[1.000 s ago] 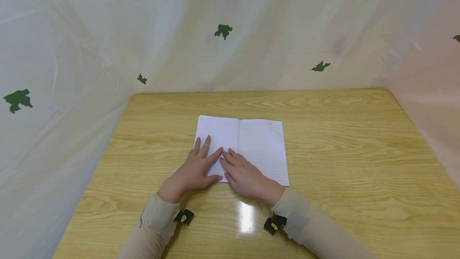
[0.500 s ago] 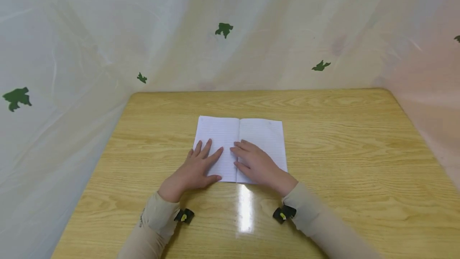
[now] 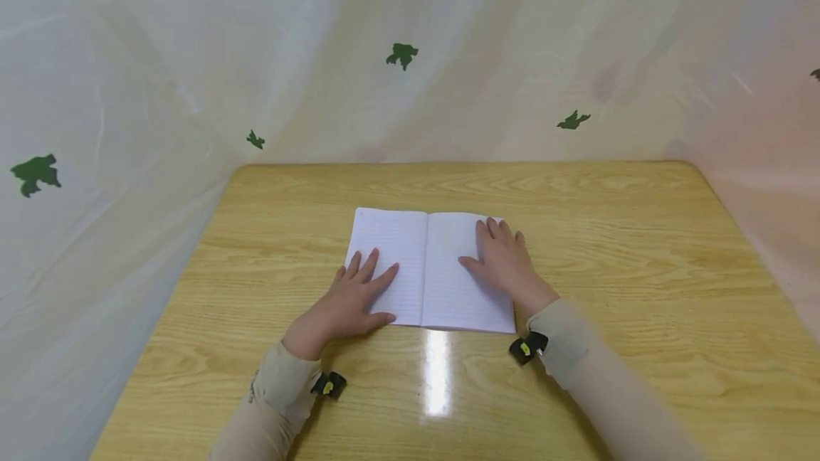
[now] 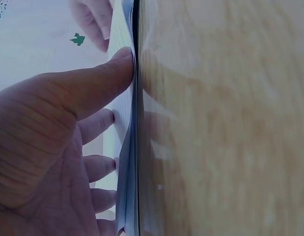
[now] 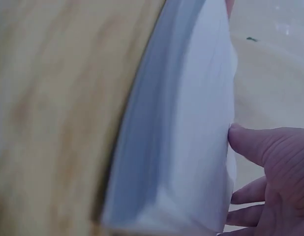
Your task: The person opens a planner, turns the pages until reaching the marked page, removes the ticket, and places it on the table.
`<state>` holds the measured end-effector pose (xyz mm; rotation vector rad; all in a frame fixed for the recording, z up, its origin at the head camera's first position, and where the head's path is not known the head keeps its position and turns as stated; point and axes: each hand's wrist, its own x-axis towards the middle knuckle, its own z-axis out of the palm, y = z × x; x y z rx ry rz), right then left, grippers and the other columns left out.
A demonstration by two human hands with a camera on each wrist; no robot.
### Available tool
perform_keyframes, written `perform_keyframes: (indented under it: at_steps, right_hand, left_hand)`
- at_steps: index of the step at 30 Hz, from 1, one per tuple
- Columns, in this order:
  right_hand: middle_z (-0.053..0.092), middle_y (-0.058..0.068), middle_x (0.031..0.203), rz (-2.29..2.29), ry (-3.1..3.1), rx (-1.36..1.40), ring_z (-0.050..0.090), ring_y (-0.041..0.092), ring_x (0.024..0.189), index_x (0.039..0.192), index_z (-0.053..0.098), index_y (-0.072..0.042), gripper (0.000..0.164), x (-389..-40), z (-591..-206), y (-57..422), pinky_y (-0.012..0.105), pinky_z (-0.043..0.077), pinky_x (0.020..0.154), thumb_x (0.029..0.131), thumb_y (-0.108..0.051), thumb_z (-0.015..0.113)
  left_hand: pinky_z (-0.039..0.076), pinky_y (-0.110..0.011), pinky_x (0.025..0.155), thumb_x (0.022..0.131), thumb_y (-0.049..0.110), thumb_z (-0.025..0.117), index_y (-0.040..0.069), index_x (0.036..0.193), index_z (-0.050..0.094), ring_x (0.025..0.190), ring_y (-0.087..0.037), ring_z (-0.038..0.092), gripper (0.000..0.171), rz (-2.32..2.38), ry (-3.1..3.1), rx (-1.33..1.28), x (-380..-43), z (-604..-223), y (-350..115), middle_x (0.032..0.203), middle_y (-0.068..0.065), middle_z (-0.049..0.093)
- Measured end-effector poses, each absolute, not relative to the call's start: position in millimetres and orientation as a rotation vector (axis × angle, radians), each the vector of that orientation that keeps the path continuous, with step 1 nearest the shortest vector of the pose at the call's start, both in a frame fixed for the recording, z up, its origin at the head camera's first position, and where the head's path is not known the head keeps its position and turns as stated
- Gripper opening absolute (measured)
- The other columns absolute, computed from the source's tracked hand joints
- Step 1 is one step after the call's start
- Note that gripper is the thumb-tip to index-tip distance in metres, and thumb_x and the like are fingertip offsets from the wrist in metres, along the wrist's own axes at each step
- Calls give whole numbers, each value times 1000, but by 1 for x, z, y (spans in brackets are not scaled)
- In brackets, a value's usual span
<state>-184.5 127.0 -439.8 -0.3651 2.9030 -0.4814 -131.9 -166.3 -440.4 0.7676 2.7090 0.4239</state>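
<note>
An open notebook [image 3: 442, 290] with lined white pages lies flat on the wooden table. My left hand [image 3: 342, 304] rests on its left page, fingers spread and straight. In the left wrist view the thumb [image 4: 100, 81] and fingertips touch the paper close to the near edge. Over on the right page, toward its outer upper corner, my right hand [image 3: 506, 258] lies with straight fingers. The right wrist view has the right thumb [image 5: 248, 140] touching the page, with the notebook's stacked page edges [image 5: 157, 123] facing the camera.
The wood-grain table [image 3: 640, 269] extends on all sides of the notebook. A pale curtain [image 3: 487, 77] with green leaf and bird shapes hangs behind and at both sides. A black wrist camera [image 3: 528, 347] sits at each cuff.
My right hand has slid from beside the left hand, across the centre fold, to the outer part of the right page. The left hand has stayed nearly still.
</note>
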Motion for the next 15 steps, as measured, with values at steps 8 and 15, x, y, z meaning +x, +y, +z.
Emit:
perform_keyframes:
  at_steps: [8,15]
  right_hand:
    - [19,30,155,-393,2866,-251,17,48,142,148,25,12,88,-193,-446,140,68,12,109,94,-50,57]
    - [21,28,156,-380,2865,-253,17,49,142,147,29,10,85,-195,-445,141,69,12,109,94,-49,59]
  left_hand:
    - [14,-70,108,90,44,67,17,154,31,142,-52,2,78,429,2704,763,-131,-442,-166,159,-27,9]
    - [12,-69,109,90,45,66,17,155,29,142,-52,1,79,423,2702,755,-133,-442,-166,159,-26,7]
